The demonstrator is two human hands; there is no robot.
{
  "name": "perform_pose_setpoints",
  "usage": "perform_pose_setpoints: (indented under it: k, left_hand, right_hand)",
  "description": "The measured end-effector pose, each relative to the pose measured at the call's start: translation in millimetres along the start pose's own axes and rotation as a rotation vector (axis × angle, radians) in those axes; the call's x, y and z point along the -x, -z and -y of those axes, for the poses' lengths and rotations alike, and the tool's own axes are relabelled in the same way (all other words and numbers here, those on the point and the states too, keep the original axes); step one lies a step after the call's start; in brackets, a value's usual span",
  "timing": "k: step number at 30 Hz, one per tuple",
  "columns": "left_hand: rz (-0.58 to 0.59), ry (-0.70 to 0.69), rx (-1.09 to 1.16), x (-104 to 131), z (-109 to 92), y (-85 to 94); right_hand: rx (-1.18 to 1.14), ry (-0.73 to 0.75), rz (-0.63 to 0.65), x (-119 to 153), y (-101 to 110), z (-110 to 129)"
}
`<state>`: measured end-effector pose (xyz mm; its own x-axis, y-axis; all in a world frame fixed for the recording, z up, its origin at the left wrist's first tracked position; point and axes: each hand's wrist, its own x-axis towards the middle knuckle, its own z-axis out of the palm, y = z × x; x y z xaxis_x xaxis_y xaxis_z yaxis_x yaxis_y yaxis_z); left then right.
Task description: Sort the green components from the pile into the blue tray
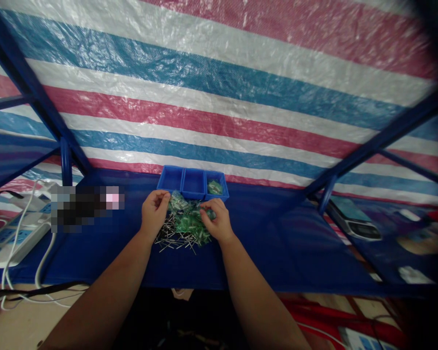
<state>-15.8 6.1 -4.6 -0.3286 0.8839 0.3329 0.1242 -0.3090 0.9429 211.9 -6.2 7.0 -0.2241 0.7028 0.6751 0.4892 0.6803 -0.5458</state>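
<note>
BOTH HANDS AT PIN HEAP, GRIP UNCONFIRMED

A heap of thin metal pins (168,238), mixed with green translucent pieces (190,223), is found on a blue table (270,243), directly in front of the person. The heap is flanked by the left hand (154,210) and the right hand (219,221). The fingers of the left hand are bent towards the thumb beside a clear bluish piece (178,201); whether it is grasped cannot be told. The thumb and fingers of the right hand are drawn near each other over the heap's right side; whether anything is pinched cannot be told.

Just beyond the heap, a blue three-compartment tray (194,184) is placed; green pieces (215,187) are held in its right compartment. The tray is backed by a striped tarpaulin (204,107). The space is bounded by a blue metal post (65,163) at left and a slanting blue beam (375,144) at right. The left end is crowded by a power strip (25,243) and a white cable (41,266). Beyond the right-hand frame, a digital scale (354,218) is seen.

Part of the left side is covered by a pixelated patch (87,206). The far right edge is lost in darkness, and nearby items are blurred. Both forearms are cut off below.
</note>
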Motion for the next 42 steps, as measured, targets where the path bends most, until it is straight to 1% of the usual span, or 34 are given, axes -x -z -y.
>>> perform_pose_setpoints:
  k: [4,6,8,10,13,16,20,22,25,28,32,37,42]
  left_hand:
    - [0.155,0.091,0.112,5,-1,-4.6]
    - [0.231,0.108,0.143,8,-1,-6.9]
    - [0.278,0.102,0.143,11,0,-8.9]
    - [0.289,0.085,0.112,12,1,-10.3]
    - [0.273,0.051,0.029,12,3,-11.5]
    - [0.255,0.005,-0.053,11,3,-11.8]
    - [0.255,-0.002,-0.052,11,3,-12.0]
    - [0.257,0.017,-0.016,12,2,-12.3]
    - [0.258,0.035,0.024,12,2,-13.0]
    - [0.264,0.032,0.042,12,1,-13.6]
    - [0.283,0.051,0.096,12,1,-14.0]
    - [0.322,0.073,0.148,12,2,-14.6]
    - [0.384,0.09,0.197,11,0,-14.5]
  right_hand:
    - [-0.035,0.023,0.035,0,-2,8]
    - [-0.039,0.045,0.061,0,-4,13]
    - [-0.024,0.075,0.087,-1,-7,18]
    - [0.018,0.096,0.106,-2,-10,21]
    - [0.107,0.106,0.134,-2,-18,26]
    - [0.159,0.136,0.194,-2,-25,31]
    - [0.179,0.147,0.242,-2,-32,36]
    - [0.2,0.122,0.231,-3,-34,36]
    - [0.214,0.075,0.182,-2,-34,34]
    - [0.184,0.046,0.136,-1,-34,30]
    - [0.113,0.036,0.116,0,-36,28]
    - [0.024,0.019,0.098,0,-38,26]
    - [-0.001,-0.022,0.068,1,-39,22]
